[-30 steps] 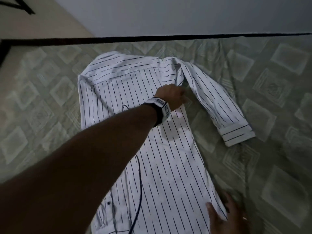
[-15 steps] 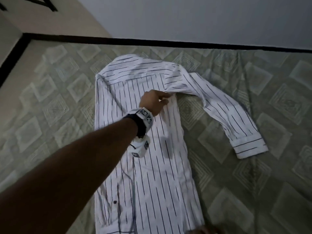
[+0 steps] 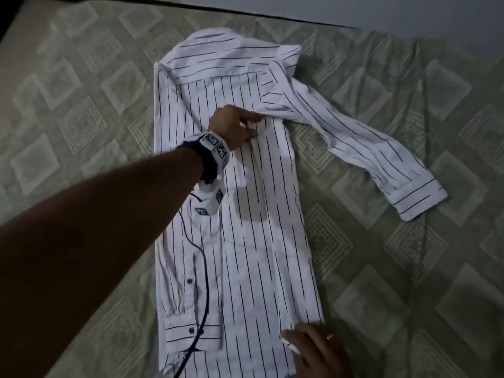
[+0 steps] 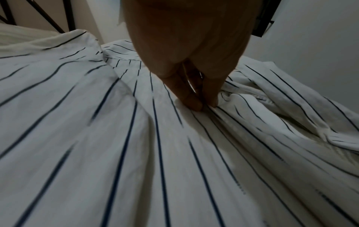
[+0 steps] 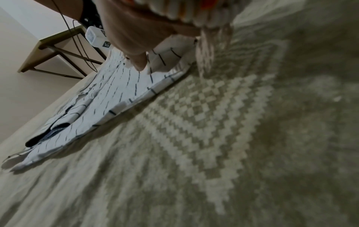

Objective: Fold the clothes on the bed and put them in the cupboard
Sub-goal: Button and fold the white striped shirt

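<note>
A white shirt with thin dark stripes [image 3: 245, 227] lies flat on the bed, collar away from me. Its left sleeve [image 3: 191, 331] is folded in along the body, and its right sleeve [image 3: 368, 148] lies spread out to the right. My left hand [image 3: 252, 128] rests at the right armpit. In the left wrist view its straight fingers [image 4: 194, 101] press the shirt [image 4: 116, 138] down. My right hand [image 3: 294, 342] pinches the right corner of the bottom hem. In the right wrist view the thumb [image 5: 139, 63] lifts that corner of the shirt [image 5: 116, 92].
The bed is covered by a grey-green sheet with a diamond pattern [image 3: 395, 268], bare around the shirt. A dark bed edge [image 3: 245, 13] runs along the far side below a pale wall [image 3: 409, 9]. A dark cable [image 3: 203, 268] crosses the shirt. A wooden table [image 5: 44, 44] stands beyond.
The right side of the shirt's body has been drawn in, so the body is narrower. My left hand shifted slightly left at the armpit. My right hand dropped out of view, then returned at the hem.
</note>
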